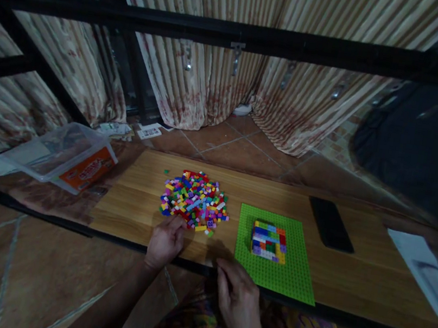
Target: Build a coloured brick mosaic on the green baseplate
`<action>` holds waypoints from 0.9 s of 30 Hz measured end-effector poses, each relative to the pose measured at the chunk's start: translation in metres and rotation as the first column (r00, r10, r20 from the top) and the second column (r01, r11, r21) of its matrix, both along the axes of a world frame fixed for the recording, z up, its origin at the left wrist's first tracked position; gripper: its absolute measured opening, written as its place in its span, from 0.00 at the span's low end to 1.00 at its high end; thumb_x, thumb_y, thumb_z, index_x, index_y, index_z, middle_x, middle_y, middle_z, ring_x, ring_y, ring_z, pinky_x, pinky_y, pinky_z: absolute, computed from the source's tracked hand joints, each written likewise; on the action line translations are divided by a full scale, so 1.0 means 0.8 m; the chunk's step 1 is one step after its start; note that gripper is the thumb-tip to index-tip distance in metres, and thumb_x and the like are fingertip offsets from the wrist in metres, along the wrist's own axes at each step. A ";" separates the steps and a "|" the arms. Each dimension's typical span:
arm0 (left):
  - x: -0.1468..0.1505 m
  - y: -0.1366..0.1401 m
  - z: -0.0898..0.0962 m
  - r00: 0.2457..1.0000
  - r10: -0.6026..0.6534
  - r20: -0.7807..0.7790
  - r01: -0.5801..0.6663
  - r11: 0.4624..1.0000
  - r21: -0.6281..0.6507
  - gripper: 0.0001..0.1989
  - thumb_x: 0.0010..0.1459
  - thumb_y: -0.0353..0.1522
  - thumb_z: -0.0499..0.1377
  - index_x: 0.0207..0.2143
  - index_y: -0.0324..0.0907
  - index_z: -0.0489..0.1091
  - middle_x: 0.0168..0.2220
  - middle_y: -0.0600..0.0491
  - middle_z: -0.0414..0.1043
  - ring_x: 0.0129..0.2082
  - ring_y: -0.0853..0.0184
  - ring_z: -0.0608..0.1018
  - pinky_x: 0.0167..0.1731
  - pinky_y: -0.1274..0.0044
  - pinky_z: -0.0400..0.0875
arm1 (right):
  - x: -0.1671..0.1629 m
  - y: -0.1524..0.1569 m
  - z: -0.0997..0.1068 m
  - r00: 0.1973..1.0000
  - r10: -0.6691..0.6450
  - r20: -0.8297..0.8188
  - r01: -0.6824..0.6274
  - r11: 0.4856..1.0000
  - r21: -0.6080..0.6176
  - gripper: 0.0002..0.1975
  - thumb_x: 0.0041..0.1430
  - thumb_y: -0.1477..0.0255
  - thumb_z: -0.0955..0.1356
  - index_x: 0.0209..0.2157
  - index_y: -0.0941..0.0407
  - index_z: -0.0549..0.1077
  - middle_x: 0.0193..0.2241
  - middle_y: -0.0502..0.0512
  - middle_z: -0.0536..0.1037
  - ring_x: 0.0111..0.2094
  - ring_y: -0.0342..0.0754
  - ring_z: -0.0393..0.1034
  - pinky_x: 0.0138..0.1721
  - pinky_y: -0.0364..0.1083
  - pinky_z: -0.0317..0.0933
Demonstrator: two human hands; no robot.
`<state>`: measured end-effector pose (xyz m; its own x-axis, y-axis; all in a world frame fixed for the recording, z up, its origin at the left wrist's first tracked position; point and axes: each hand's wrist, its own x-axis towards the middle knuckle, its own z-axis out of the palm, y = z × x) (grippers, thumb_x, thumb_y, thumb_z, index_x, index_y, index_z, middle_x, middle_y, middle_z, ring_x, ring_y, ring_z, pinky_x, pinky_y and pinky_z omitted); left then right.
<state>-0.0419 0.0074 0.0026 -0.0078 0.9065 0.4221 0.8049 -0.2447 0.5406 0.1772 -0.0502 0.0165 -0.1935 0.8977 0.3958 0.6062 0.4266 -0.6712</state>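
My left hand [166, 241] is at the near edge of a heap of small colourful toy bricks [194, 201]. Its fingers are curled downward at the bricks, and the fingertips are hidden. My right hand [238, 298] rests by the table's front edge, just left of the green baseplate's near side. Its fingers are bent together; whatever they might hold does not show. On the green baseplate [301, 277] stands a low, roughly square build of multicoloured bricks [269, 241], with an opening toward its middle.
A black phone [331, 224] and white papers [418, 265] lie on the wooden table [127, 194] to the right. At left, a clear plastic box [60, 151] with an orange label is tipped over. A dark metal bar [262, 40] crosses before striped curtains [223, 82].
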 end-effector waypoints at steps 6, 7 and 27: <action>0.001 -0.001 -0.001 1.000 -0.022 0.010 0.022 1.000 0.017 0.11 0.55 0.23 0.48 0.29 0.43 0.66 0.27 0.53 0.70 0.31 0.65 0.75 0.33 0.76 0.68 | -0.013 0.026 0.003 0.998 0.045 0.044 -0.044 0.999 -0.014 0.12 0.65 0.74 0.60 0.41 0.55 0.74 0.36 0.57 0.77 0.38 0.48 0.74 0.39 0.46 0.69; 0.001 -0.001 -0.001 1.000 -0.021 0.009 0.021 1.000 0.019 0.10 0.55 0.23 0.48 0.29 0.43 0.66 0.27 0.53 0.70 0.31 0.65 0.75 0.33 0.76 0.68 | -0.016 0.032 0.003 0.997 0.044 0.057 -0.043 0.999 -0.015 0.12 0.65 0.74 0.60 0.41 0.55 0.74 0.36 0.56 0.77 0.38 0.48 0.73 0.39 0.46 0.69; 0.004 -0.006 0.008 0.995 -0.065 0.079 0.064 0.998 0.006 0.09 0.60 0.26 0.50 0.39 0.43 0.69 0.36 0.51 0.73 0.37 0.65 0.77 0.39 0.74 0.72 | -0.062 0.100 -0.006 0.955 0.045 0.294 -0.089 0.986 0.139 0.07 0.61 0.73 0.65 0.38 0.54 0.75 0.47 0.58 0.71 0.47 0.54 0.64 0.49 0.53 0.63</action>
